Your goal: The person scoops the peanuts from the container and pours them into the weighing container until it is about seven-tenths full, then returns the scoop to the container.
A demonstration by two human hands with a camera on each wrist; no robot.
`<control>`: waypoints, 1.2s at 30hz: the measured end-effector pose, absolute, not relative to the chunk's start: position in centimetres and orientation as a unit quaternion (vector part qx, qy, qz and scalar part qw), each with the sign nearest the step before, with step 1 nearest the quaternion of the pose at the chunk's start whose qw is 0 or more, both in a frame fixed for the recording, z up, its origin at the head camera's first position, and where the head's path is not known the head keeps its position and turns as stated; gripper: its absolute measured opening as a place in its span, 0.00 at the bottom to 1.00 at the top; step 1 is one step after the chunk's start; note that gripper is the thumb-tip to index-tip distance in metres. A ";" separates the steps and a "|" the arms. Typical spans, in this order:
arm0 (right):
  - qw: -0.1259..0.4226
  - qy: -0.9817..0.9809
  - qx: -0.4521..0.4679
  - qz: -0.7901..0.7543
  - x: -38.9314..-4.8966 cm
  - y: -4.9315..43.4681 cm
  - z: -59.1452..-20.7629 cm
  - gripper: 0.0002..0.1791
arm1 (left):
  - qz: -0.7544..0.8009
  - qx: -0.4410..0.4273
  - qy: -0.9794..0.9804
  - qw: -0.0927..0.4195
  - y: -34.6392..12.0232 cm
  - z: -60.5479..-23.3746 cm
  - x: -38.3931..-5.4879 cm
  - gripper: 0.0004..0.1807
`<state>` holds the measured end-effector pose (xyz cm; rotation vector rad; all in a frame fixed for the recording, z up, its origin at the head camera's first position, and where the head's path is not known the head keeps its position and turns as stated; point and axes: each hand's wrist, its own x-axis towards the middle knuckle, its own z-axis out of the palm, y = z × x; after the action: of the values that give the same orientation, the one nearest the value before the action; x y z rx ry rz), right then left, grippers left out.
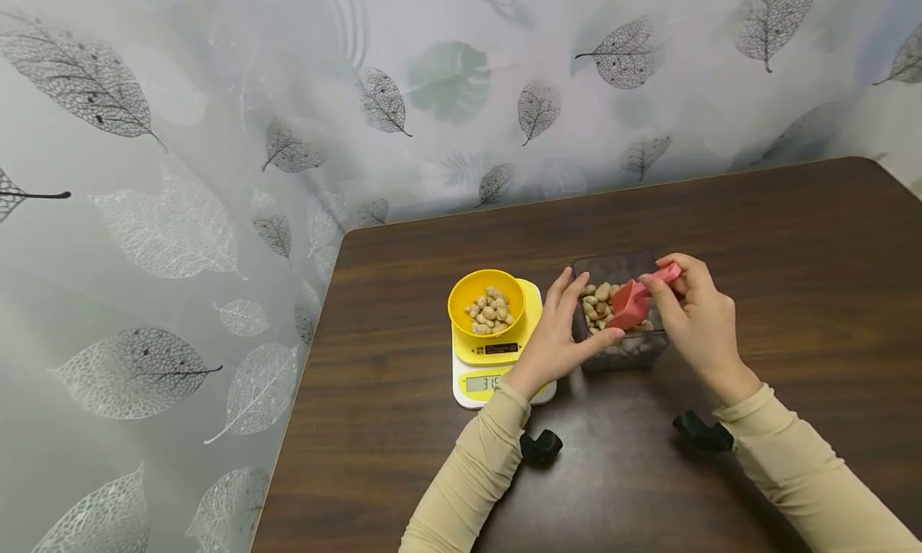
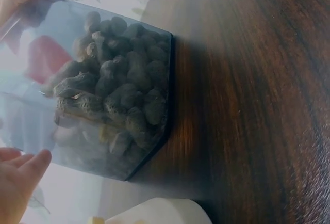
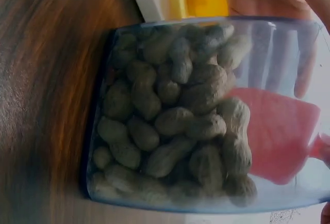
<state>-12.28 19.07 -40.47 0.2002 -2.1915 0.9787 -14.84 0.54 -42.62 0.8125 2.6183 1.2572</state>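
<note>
A clear grey-tinted plastic box (image 1: 612, 265) holds unshelled peanuts (image 3: 172, 121). My left hand (image 1: 558, 337) rests against the box's left side, fingers extended along the wall and thumb reaching over the front rim. By its handle, my right hand (image 1: 697, 321) grips a pink scoop (image 1: 631, 305), tilted down into the box. Through the wall in the right wrist view, the scoop's blade (image 3: 276, 133) lies right at the top of the peanuts. What the blade carries is hidden by its own side.
Left of the box stands a yellow-and-white kitchen scale (image 1: 467, 353) bearing a yellow bowl (image 1: 457, 309) with peanuts (image 1: 493, 313). Its display (image 1: 481, 383) is partly covered by the left wrist. A leaf-patterned wall covering (image 1: 446, 137) borders the brown wooden table (image 1: 389, 361).
</note>
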 end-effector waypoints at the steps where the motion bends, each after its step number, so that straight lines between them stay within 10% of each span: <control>1: 0.356 -0.849 0.072 0.383 -12.3 19.1 -40.5 0.18 | 0.416 0.269 0.866 0.066 0.5 -42.6 -14.8 0.42; 36: 0.293 -0.859 0.104 0.407 -12.0 20.3 -40.9 0.16 | 0.418 0.265 0.867 0.054 0.8 -42.6 -14.8 0.43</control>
<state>-12.05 20.26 -40.94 0.2784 -2.2881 1.0844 -14.82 0.82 -42.62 0.8063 2.6331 1.2708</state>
